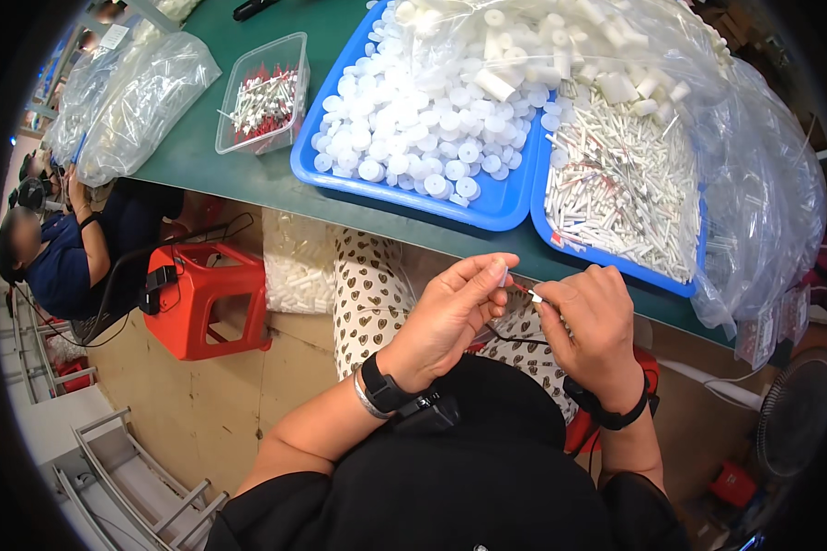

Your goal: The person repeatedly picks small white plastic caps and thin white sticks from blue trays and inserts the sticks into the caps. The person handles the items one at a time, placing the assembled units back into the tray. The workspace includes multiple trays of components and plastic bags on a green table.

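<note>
Above my lap, by the near edge of the green table, my left hand (455,317) pinches a small white plastic piece (504,276) between thumb and forefinger. A thin red wire (521,288) runs from there toward my right hand (590,321). The right thumb and forefinger are closed on a small white connector (536,297) at the wire's other end. Beyond the hands, one blue tray (340,179) holds many translucent white discs. Beside it, a second blue tray (616,271) is heaped with slim white pieces, some with red wires.
A clear plastic box (305,55) of red and white wired parts stands at the left on the green table (179,170). Clear bags (763,165) drape over the trays' right side. A red stool (193,317) and a seated person (60,266) are at left; a fan (795,413) is at right.
</note>
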`<state>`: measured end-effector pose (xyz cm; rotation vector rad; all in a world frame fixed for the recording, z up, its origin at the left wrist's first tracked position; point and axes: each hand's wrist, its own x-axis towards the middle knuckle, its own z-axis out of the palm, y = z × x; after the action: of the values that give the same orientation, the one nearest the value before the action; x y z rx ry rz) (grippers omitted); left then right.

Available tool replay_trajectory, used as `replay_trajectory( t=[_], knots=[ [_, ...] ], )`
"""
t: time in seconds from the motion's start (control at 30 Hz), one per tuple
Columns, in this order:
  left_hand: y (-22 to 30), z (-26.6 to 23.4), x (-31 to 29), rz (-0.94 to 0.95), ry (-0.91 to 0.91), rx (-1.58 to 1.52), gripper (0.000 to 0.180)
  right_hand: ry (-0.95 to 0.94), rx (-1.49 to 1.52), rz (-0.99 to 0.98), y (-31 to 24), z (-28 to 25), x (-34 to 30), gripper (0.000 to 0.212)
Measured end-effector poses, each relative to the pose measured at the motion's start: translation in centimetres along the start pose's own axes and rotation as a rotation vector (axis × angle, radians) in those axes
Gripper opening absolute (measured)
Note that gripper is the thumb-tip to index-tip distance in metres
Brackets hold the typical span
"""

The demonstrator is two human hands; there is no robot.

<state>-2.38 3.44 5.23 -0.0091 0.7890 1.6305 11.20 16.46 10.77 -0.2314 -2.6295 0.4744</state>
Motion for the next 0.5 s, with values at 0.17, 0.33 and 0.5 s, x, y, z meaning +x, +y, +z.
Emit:
replay_trajectory(
  t=[0.17, 0.33, 0.5],
  knots=[
    [0.02, -0.27, 0.02, -0.023, -0.009, -0.058, 0.033, 0.032, 0.026, 0.002, 0.41, 0.31, -0.22, 0.02],
    [-0.14, -0.39, 0.07, -0.053, -0.02, -0.032, 0.033, 0.035, 0.024, 0.089, 0.47, 0.42, -0.55, 0.015],
    [-0.01, -0.39, 0.1, -0.042, -0.024, -0.057, 0.033, -0.003, 0.077, 0.159, 0.24, 0.41, -0.62, 0.013]
  ],
)
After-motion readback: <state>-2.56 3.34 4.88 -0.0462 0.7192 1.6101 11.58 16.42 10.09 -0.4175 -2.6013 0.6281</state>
